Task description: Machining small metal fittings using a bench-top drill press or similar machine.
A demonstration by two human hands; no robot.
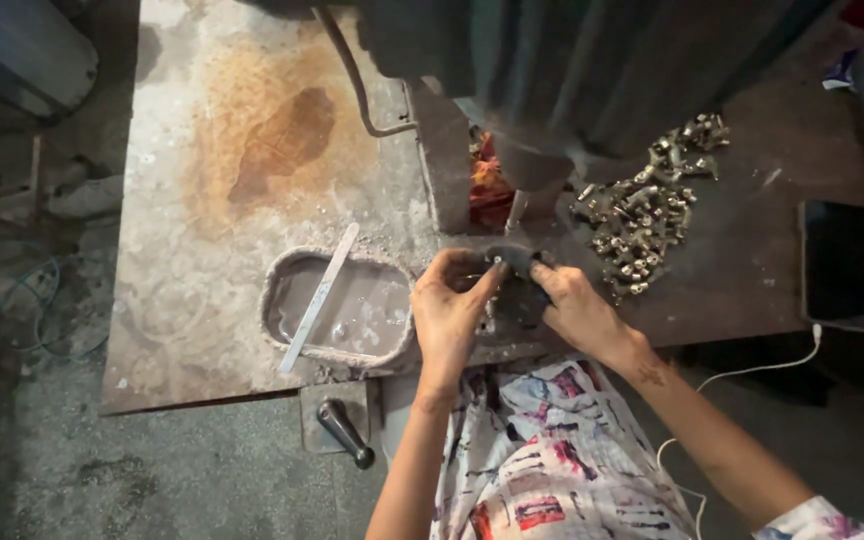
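My left hand (449, 310) and my right hand (577, 308) meet under the spindle (518, 212) of a dark press machine (572, 70). The left thumb and forefinger pinch a small metal fitting (498, 262) at the machine's work plate (514, 280). My right fingertips rest on the dark plate just right of that fitting; whether they hold anything is hidden. A heap of small brass-coloured fittings (647, 205) lies on the bench right of the spindle, a hand's width from my right hand.
An oval tray (282, 275) of murky liquid with a flat metal strip (320, 296) across it sits left of my left hand. The rusty metal bench top (242, 150) ends near my lap. A black lever handle (345, 433) sticks out below. A phone (836, 262) with white cable lies far right.
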